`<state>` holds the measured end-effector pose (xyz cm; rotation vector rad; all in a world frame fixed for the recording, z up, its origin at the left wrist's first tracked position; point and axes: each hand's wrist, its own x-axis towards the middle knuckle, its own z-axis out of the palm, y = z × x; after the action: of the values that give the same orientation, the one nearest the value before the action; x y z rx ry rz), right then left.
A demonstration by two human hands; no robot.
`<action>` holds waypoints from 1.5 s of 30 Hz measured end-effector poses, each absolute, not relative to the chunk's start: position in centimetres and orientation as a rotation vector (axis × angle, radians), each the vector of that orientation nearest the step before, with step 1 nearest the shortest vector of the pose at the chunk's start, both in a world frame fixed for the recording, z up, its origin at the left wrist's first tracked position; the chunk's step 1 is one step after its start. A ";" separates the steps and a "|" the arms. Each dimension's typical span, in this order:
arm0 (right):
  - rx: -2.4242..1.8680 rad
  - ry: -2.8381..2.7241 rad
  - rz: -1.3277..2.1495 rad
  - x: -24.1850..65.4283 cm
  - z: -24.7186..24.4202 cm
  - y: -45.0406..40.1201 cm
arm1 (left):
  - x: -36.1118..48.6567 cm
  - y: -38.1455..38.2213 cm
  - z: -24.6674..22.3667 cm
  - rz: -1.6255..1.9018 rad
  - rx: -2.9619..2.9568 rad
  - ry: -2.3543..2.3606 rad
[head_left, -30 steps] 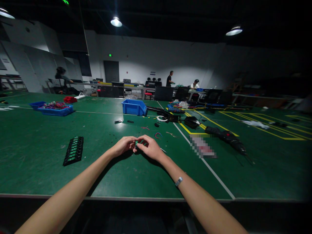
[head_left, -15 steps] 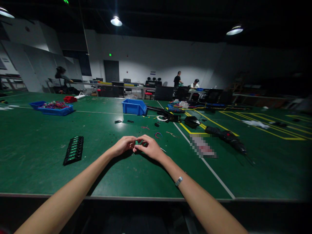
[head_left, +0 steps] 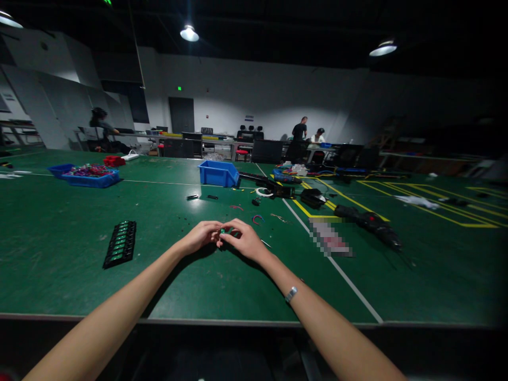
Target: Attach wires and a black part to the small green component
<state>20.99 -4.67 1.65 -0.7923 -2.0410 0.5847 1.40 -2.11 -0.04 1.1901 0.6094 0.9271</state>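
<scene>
Over the middle of the green table, my left hand and my right hand meet with fingertips together. Between them they pinch a small green circuit board, mostly covered by the fingers. To the left on the tabletop lies a black rack with a row of green boards in it. Just beyond my hands are short red wires, a curled red and blue wire and two small black parts. A thin pale tool lies by my right wrist.
A blue bin stands farther back, with a blue tray of wires to its left. Black power tools lie at right, near yellow tape lines. People work at distant tables. The table's front edge runs below my forearms.
My fingers shift slightly around the green board, the right thumb moving a little. In the background a standing person has moved right and leans. The rest stays put.
</scene>
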 end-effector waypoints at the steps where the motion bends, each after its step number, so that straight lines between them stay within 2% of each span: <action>1: -0.791 -2.039 0.579 21.0 1.7 -4.7 | 1.4 -2.1 -0.1 0.927 1.190 0.611; 45: -0.867 -2.036 0.614 20.9 1.9 -4.8 | 1.2 -1.8 -0.6 0.924 1.177 0.599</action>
<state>20.86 -4.83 1.89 -0.8670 -2.0361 0.6138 1.24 -1.78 -0.63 1.1775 0.5994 0.9237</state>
